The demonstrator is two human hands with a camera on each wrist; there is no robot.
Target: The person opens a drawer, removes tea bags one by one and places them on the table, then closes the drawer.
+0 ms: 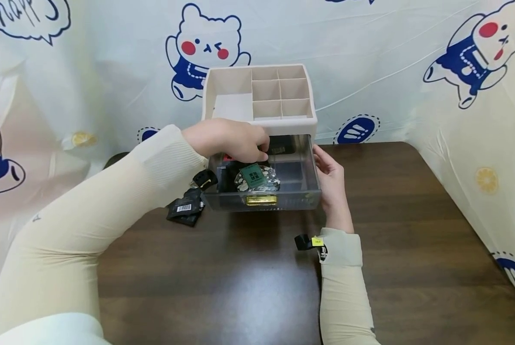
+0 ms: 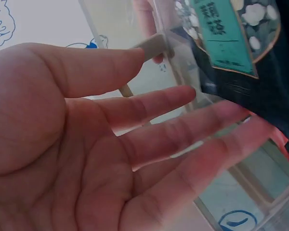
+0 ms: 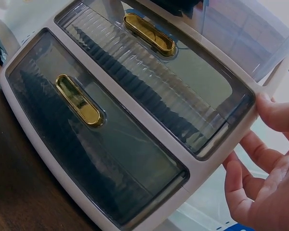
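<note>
My left hand (image 1: 229,138) reaches over the pulled-out clear drawer (image 1: 298,201) of a cream desk organizer (image 1: 257,128). In the left wrist view, its fingers are extended and spread, with two fingertips at the lower edge of a black packet (image 2: 274,91) bearing a green label and a flower print. From the head view, that green label (image 1: 254,176) shows at the drawer's front. Beside the drawer, my right hand (image 1: 332,184) rests at the organizer's right side. Its thumb touches the front corner and its loosely bent fingers lie along the side in the right wrist view.
Farther back in the drawer lies another dark packet (image 1: 282,145). Black packets with a barcode (image 1: 186,208) lie on the brown table (image 1: 257,287), left of the drawer. Two shut drawers with gold handles (image 3: 79,100) sit below. Divided compartments (image 1: 280,92) top the organizer, before a printed curtain (image 1: 348,57).
</note>
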